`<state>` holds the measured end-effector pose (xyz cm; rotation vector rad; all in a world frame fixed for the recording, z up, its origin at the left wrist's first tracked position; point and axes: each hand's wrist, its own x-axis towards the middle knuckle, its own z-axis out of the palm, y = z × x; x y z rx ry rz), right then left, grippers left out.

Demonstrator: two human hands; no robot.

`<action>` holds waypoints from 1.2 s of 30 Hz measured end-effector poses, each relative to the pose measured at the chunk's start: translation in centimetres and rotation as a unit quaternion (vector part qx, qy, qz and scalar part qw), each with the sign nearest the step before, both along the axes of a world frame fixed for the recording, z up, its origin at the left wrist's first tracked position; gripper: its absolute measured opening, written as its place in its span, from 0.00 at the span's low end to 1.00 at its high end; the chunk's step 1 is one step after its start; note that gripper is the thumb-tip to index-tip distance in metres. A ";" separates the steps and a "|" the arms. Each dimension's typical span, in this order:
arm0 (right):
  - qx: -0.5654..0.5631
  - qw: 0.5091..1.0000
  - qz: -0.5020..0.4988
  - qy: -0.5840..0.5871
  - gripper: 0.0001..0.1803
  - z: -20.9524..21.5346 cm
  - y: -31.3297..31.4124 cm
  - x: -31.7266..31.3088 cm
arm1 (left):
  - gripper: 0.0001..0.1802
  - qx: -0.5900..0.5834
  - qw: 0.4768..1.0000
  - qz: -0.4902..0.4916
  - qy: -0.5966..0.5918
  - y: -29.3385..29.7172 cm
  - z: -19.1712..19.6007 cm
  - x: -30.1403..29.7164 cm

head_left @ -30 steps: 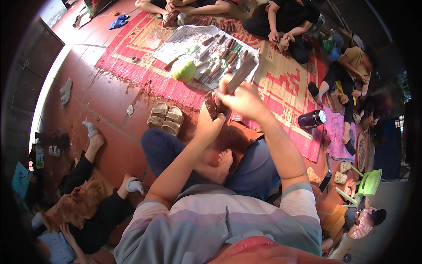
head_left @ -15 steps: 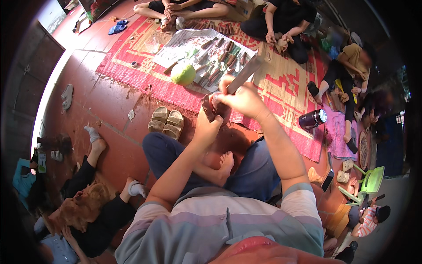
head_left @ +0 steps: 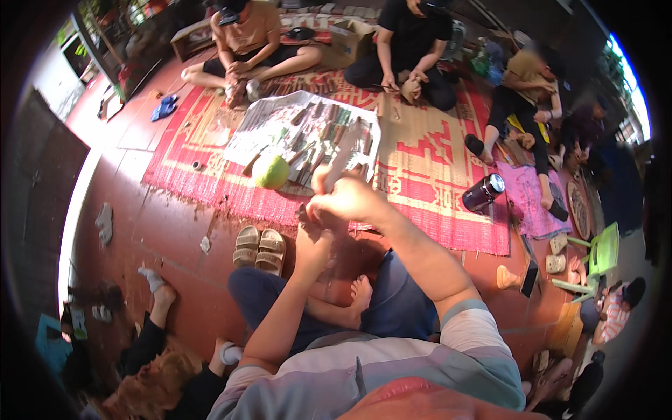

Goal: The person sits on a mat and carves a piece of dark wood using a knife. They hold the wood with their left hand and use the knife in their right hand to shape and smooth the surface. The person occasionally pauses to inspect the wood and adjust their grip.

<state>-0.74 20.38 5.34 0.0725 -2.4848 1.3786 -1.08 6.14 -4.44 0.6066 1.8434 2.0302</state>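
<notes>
In front of my crossed legs my left hand [head_left: 314, 245] is closed round a small reddish-brown piece of carved wood [head_left: 305, 215], mostly covered by my fingers. Just above it my right hand [head_left: 353, 201] grips a long, flat, blade-like tool [head_left: 344, 152], smeared by motion, which points away toward the far side. Both hands are close together, though I cannot tell whether the tool touches the wood. Beyond them a white sheet [head_left: 245, 138] carries several wooden-handled carving tools [head_left: 315, 129]. At its near edge rests a round green fruit [head_left: 271, 171].
The sheet lies on a red and straw patterned mat [head_left: 434, 227]. A dark tumbler [head_left: 483, 192] lies tilted at right. Tan sandals [head_left: 270, 252] sit near my left knee. People sit working across the mat and at both sides; a green chair [head_left: 602, 250] stands far right.
My view has tilted up, showing more of the people opposite. My right hand and the tool have shifted against the wood and now blur; both hands still hold their things.
</notes>
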 end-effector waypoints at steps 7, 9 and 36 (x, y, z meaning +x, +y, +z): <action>-0.169 0.978 -0.086 -0.091 0.06 -0.3 4.9 -0.7 | 0.30 -0.031 0.996 -0.035 -0.075 0.7 2.3 0.4; -0.141 0.982 -0.093 -0.089 0.06 -0.2 4.6 0.0 | 0.31 0.060 0.995 -0.051 -0.057 0.2 1.4 -0.5; -0.043 0.991 -0.045 -0.116 0.01 -0.4 1.1 -1.1 | 0.29 0.004 0.993 -0.119 -0.012 -2.5 -0.8 -1.0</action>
